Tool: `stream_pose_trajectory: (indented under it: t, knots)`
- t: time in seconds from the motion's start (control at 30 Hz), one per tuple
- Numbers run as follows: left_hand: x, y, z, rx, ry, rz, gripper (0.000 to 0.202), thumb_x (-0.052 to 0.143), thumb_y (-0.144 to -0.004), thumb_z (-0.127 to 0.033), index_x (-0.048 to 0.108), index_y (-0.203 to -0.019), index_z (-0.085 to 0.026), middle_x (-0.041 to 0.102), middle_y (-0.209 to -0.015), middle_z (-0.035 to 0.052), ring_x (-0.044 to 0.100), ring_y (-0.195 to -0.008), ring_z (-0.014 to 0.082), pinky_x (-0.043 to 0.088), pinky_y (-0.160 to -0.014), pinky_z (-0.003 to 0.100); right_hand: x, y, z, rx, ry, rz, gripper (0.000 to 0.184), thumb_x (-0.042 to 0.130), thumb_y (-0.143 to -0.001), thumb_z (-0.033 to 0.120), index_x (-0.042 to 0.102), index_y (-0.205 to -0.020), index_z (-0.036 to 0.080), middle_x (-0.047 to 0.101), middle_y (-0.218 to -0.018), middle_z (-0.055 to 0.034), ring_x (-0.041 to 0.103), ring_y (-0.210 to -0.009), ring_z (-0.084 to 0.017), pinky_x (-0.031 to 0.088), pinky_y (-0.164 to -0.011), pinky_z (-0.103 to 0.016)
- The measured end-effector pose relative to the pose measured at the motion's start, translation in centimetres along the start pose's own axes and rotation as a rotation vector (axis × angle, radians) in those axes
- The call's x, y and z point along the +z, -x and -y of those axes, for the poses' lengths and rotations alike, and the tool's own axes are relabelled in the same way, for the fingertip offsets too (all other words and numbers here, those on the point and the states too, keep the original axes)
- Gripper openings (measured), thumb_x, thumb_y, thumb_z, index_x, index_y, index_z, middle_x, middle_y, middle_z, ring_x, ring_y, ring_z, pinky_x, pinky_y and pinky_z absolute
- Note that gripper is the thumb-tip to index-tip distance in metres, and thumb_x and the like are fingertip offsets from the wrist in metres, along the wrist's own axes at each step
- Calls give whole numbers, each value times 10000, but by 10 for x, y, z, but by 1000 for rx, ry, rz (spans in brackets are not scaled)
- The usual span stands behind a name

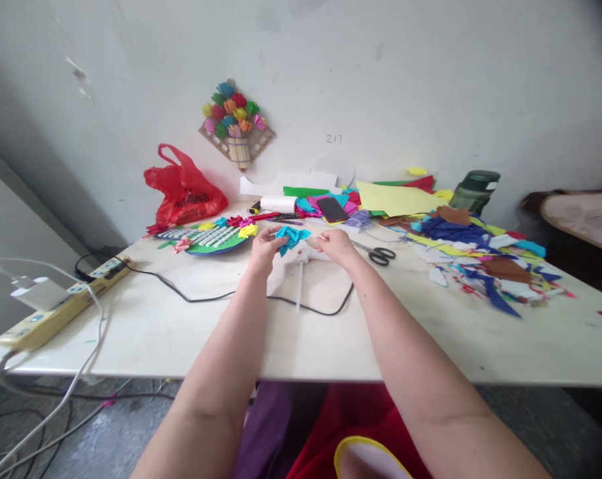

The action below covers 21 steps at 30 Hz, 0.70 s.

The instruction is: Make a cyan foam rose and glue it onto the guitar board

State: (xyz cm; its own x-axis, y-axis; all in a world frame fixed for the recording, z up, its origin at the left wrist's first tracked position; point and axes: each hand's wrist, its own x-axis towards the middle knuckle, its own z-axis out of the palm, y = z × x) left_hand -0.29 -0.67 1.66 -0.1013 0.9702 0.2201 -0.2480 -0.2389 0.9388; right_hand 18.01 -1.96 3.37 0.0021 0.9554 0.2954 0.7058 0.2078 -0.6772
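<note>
My left hand (265, 250) pinches a crumpled blue crepe-paper flower (291, 238) above the middle of the table. Just to its right, my right hand (334, 245) has thumb and fingers pressed together near the flower's edge. Whatever lies between those fingertips is too small to make out. Beneath the hands is a white glue gun (305, 253), partly covered by them, with a pale glue stick (299, 286) pointing towards me. Black-handled scissors (380, 255) rest beside my right hand. Left of my hands lies a green and blue round craft piece (215, 247) bearing white rolled strips and paper flowers.
A black cord (181, 293) runs across the table from a power strip (66, 309). At the back are a red plastic bag (185, 189), a phone (333, 209) and coloured paper (395, 198). Paper scraps (505, 269) and a dark green bottle (475, 191) occupy the right.
</note>
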Motion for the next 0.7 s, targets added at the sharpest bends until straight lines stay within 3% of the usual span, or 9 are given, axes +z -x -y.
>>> stream_pose_trajectory:
  t: [0.13,0.3,0.7]
  knots:
    - [-2,-2,3,6,2,53,427,742,-491,-254,617,-889,-167,655,-705,7,605,-615,144,453,-571,256,-1,4,6,135,-216,32,232,532,-694,310,600,-539,153,583,-520,4,460,-481,-96,338,-494,-216]
    - [0,-1,5,-3,24,82,425,743,-503,-266,615,-897,-172,653,-718,3,609,-616,143,454,-584,261,-2,8,11,189,-428,51,203,561,-702,317,636,-634,141,662,-613,-36,478,-477,-82,389,-511,-209]
    - [11,6,3,-30,58,101,431,742,-493,-227,555,-877,-168,658,-738,3,610,-603,141,455,-573,265,-4,10,16,201,-492,30,197,574,-705,292,609,-579,145,644,-570,-28,526,-518,-94,438,-575,-222]
